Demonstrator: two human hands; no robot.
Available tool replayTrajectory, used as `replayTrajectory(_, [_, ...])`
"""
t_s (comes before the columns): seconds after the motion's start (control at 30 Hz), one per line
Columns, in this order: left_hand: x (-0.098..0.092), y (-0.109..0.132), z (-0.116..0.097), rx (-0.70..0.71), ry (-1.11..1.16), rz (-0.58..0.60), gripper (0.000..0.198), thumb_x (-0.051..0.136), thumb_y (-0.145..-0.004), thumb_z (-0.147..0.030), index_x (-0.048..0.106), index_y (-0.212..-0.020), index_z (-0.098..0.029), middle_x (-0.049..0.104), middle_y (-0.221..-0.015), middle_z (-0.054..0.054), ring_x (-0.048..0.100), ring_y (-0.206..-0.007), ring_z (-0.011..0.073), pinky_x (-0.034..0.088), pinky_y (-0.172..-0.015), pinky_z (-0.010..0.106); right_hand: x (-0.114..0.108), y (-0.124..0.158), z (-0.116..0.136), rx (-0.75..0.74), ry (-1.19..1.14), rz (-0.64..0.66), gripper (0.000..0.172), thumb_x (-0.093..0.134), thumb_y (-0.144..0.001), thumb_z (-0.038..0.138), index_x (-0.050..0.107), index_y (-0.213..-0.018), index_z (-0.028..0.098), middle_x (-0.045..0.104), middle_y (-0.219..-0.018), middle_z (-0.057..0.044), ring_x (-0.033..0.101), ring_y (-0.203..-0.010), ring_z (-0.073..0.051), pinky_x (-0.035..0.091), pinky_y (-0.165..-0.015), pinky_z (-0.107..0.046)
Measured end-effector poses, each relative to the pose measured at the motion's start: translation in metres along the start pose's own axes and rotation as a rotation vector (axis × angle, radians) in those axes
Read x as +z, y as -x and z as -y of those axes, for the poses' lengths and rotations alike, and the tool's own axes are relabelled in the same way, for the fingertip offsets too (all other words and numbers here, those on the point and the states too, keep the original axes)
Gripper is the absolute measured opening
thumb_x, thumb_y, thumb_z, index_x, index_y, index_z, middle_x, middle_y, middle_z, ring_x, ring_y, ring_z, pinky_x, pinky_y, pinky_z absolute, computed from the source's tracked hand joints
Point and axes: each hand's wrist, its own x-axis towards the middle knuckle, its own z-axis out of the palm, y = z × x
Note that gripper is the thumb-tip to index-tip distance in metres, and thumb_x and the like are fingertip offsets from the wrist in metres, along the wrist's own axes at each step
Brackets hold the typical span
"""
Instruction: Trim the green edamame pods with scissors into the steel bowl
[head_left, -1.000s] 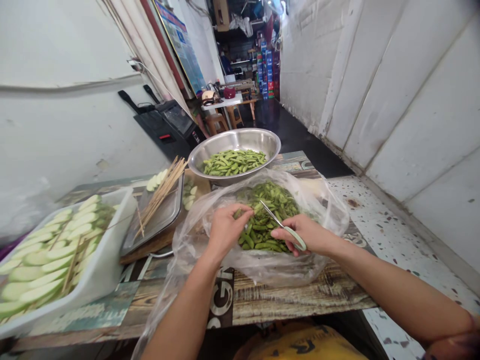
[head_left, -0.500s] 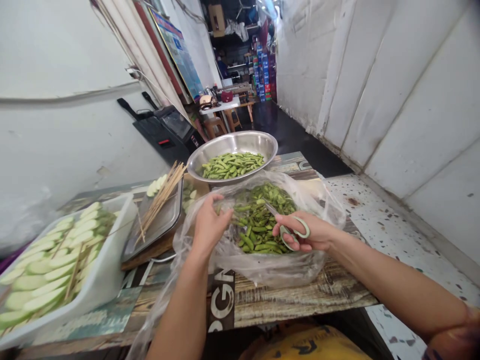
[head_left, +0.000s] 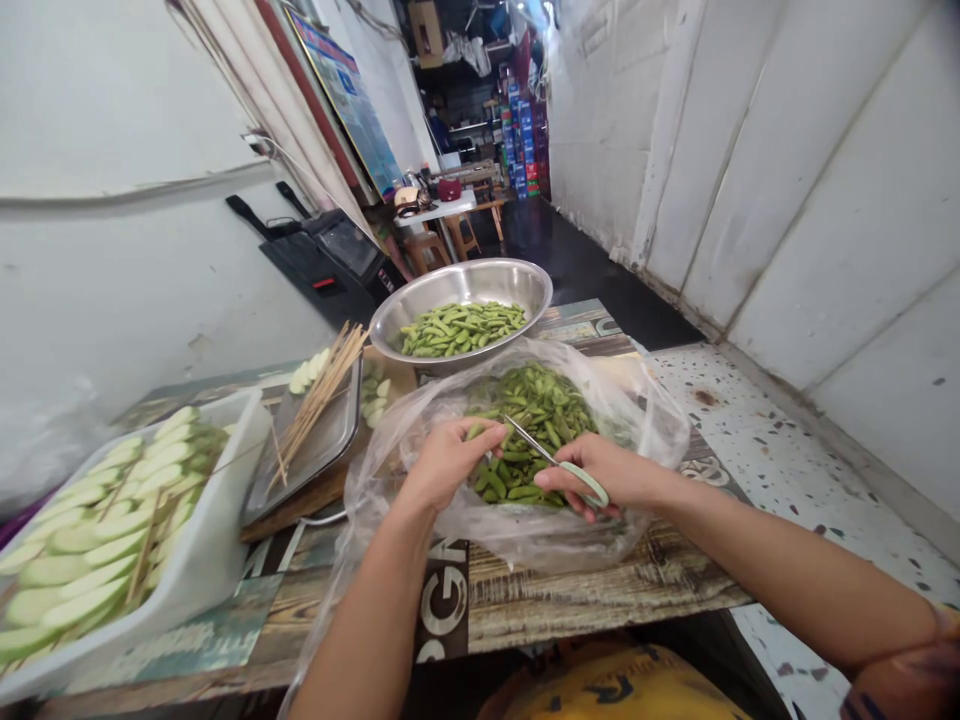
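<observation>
Green edamame pods point(head_left: 551, 400) fill an opened clear plastic bag point(head_left: 517, 540) on the table. Over the bag's left side, my left hand point(head_left: 454, 455) pinches a green pod between thumb and fingers, most of it hidden by the hand. My right hand point(head_left: 604, 470) grips a pair of scissors point(head_left: 547, 452) with pale green handles. The scissor blades point up and left, their tips close to my left fingertips. Behind the bag stands a wide steel bowl point(head_left: 536, 290) holding more green pods point(head_left: 461, 328).
On the left, a white tub point(head_left: 217, 560) holds skewered slices of a pale green vegetable point(head_left: 97, 530). Between tub and bag, a metal tray point(head_left: 319, 450) carries a bundle of wooden skewers point(head_left: 322, 390). The wooden table point(head_left: 600, 600) has its front edge close to my body.
My left hand has moved right and down and now pinches a pod. My right hand has turned the scissors, bringing their tips near my left fingertips.
</observation>
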Motion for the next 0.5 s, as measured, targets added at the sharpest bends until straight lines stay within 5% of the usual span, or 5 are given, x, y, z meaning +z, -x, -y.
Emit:
replayTrajectory(0.33, [0.0107, 0.0033, -0.0003, -0.059, 0.122, 0.069, 0.034, 0.07, -0.065, -0.045, 0.062, -0.069, -0.012, 0.048, -0.05, -0.004, 0.027, -0.039, 0.0035, 0.016, -0.04, 0.02, 0.0003, -0.0021, -0.0049, -0.011, 0.075, 0.033, 0.047, 0.06, -0.071, 0.06, 0.053, -0.065, 0.014, 0.055, -0.052, 0.0, 0.046, -0.036, -0.008, 0.035, -0.031, -0.018])
replayTrajectory(0.5, [0.008, 0.0015, 0.0029, -0.068, 0.153, 0.103, 0.034, 0.07, -0.065, -0.044, 0.06, -0.067, -0.012, 0.046, -0.048, -0.004, 0.026, -0.039, 0.0034, 0.015, -0.04, 0.021, 0.0024, 0.0011, -0.0017, -0.03, 0.118, 0.011, 0.05, 0.055, -0.077, 0.058, 0.049, -0.054, 0.014, 0.052, -0.043, 0.001, 0.04, -0.031, -0.005, 0.03, -0.032, -0.016])
